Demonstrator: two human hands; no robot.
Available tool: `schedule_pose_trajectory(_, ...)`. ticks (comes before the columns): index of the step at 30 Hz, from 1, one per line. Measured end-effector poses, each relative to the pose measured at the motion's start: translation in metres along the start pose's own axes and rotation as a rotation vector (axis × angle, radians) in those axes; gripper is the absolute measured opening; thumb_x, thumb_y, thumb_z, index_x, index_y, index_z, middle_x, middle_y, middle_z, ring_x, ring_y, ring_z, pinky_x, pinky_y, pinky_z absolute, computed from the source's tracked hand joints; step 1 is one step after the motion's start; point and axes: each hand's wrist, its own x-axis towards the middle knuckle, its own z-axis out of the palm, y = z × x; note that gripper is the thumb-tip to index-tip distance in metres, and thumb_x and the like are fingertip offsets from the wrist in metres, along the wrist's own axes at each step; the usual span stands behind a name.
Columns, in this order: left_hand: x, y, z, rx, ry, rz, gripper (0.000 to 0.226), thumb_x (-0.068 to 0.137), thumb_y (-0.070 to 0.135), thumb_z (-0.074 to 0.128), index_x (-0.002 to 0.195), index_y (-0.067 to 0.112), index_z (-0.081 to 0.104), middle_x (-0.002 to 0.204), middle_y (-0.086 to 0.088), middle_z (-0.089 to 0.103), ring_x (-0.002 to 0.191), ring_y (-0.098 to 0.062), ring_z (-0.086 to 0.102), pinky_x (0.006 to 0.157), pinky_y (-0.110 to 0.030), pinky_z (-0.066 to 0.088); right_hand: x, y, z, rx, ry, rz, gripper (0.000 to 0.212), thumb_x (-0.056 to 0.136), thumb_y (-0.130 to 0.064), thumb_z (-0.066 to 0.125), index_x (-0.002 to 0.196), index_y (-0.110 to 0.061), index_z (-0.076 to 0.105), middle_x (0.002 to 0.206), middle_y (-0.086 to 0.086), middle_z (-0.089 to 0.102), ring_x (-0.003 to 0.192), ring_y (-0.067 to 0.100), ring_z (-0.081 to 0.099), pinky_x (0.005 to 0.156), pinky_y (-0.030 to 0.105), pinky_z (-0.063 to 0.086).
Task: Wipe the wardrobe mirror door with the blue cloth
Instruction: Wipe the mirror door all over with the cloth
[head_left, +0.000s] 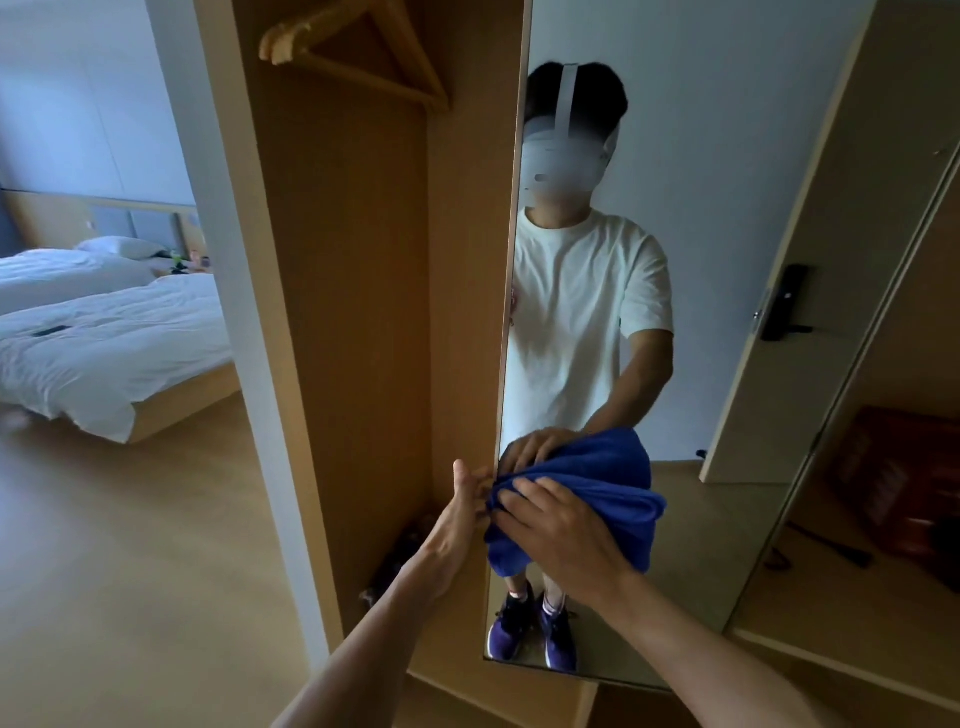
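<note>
Left hand (454, 519): our fingers curl round the mirror's (701, 234) left edge.
Right hand (563, 540): we grip the bunched cloth (608, 493), fingers curled into it.
Cloth: pressed against the mirror's lower part, beside that edge.

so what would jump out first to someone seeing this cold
The bunched blue cloth catches the eye first. The right hand holds it against the lower part of the tall mirror door, just right of centre. The left hand grips the door's edge right beside it. A wooden hanger hangs at the top of the open wardrobe, and a white bed sits far left.
</note>
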Motion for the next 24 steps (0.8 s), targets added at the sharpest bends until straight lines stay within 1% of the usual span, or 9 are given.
schedule_pose_trajectory(2,-0.001,-0.001,0.000,-0.004,-0.024,0.021,0.060,0.108,0.051,0.006,0.128,0.026,0.056,0.114,0.004,0.068,0.087,0.005,0.068,0.065,-0.005,0.050,0.009,0.010,-0.018,0.040,0.132,0.074,0.045,0.082,-0.017,0.068,0.127,-0.018,0.064,0.129,0.006,0.064,0.122,0.027,0.060,0.107,0.043,0.048)
schedule_pose_trajectory(5,-0.003,0.004,0.002,0.017,-0.059,0.021,0.056,0.109,0.043,-0.001,0.117,0.035,0.054,0.106,0.017,0.063,0.081,0.014,0.066,0.064,0.000,0.046,0.029,0.038,-0.054,0.037,0.269,0.198,0.044,0.088,-0.009,0.051,0.131,-0.013,0.061,0.134,0.008,0.061,0.124,0.031,0.056,0.107,0.046,0.044)
schedule_pose_trajectory(10,-0.004,0.006,0.004,0.004,-0.050,0.042,0.057,0.108,0.047,0.000,0.110,0.041,0.056,0.105,0.020,0.066,0.084,0.018,0.066,0.067,-0.002,0.048,0.034,0.045,-0.059,-0.016,0.290,0.204,0.044,0.093,-0.008,0.036,0.130,-0.013,0.061,0.135,0.008,0.060,0.124,0.031,0.055,0.108,0.046,0.039)
schedule_pose_trajectory(12,-0.004,0.004,0.006,-0.012,-0.035,0.062,0.059,0.109,0.046,0.002,0.111,0.034,0.060,0.097,0.019,0.069,0.079,0.016,0.067,0.064,-0.001,0.048,0.024,0.030,-0.039,-0.008,0.263,0.202,0.040,0.096,-0.012,0.040,0.130,-0.014,0.061,0.136,0.008,0.061,0.126,0.031,0.055,0.108,0.046,0.041)
schedule_pose_trajectory(15,-0.001,0.000,0.008,-0.042,0.007,0.059,0.063,0.109,0.049,0.006,0.130,0.021,0.059,0.115,0.004,0.068,0.096,0.002,0.067,0.072,-0.007,0.051,0.007,0.005,-0.003,0.008,0.098,0.110,0.037,0.092,-0.020,0.059,0.128,-0.017,0.063,0.135,0.007,0.063,0.127,0.029,0.057,0.107,0.043,0.046)
schedule_pose_trajectory(17,0.001,-0.006,0.009,-0.044,0.049,0.045,0.060,0.109,0.051,0.006,0.122,0.029,0.060,0.119,0.003,0.066,0.108,-0.006,0.063,0.082,-0.013,0.051,-0.011,-0.015,0.018,0.043,-0.110,0.076,0.053,0.079,-0.030,0.078,0.128,-0.020,0.062,0.133,0.005,0.063,0.125,0.028,0.057,0.105,0.041,0.047)
schedule_pose_trajectory(20,0.001,-0.010,0.014,0.008,0.063,0.034,0.056,0.108,0.053,0.004,0.109,0.041,0.059,0.115,0.008,0.066,0.112,-0.008,0.060,0.098,-0.029,0.042,-0.032,-0.030,0.034,0.080,-0.333,0.055,0.072,0.064,-0.031,0.086,0.129,-0.018,0.059,0.134,0.005,0.060,0.125,0.028,0.055,0.107,0.043,0.045)
schedule_pose_trajectory(22,0.000,-0.008,0.015,0.014,0.068,0.030,0.057,0.108,0.054,0.004,0.109,0.040,0.059,0.114,0.007,0.068,0.108,-0.005,0.061,0.094,-0.028,0.044,-0.033,-0.027,0.030,0.083,-0.305,0.056,0.073,0.063,-0.031,0.086,0.129,-0.018,0.058,0.132,0.005,0.059,0.123,0.028,0.055,0.107,0.044,0.045)
schedule_pose_trajectory(24,0.002,-0.010,0.012,-0.005,0.077,0.025,0.060,0.107,0.057,0.006,0.117,0.035,0.061,0.118,0.001,0.070,0.108,-0.009,0.064,0.087,-0.024,0.048,-0.022,-0.018,0.014,0.060,-0.160,0.098,0.059,0.073,-0.029,0.081,0.127,-0.018,0.059,0.129,0.005,0.062,0.119,0.028,0.057,0.104,0.044,0.047)
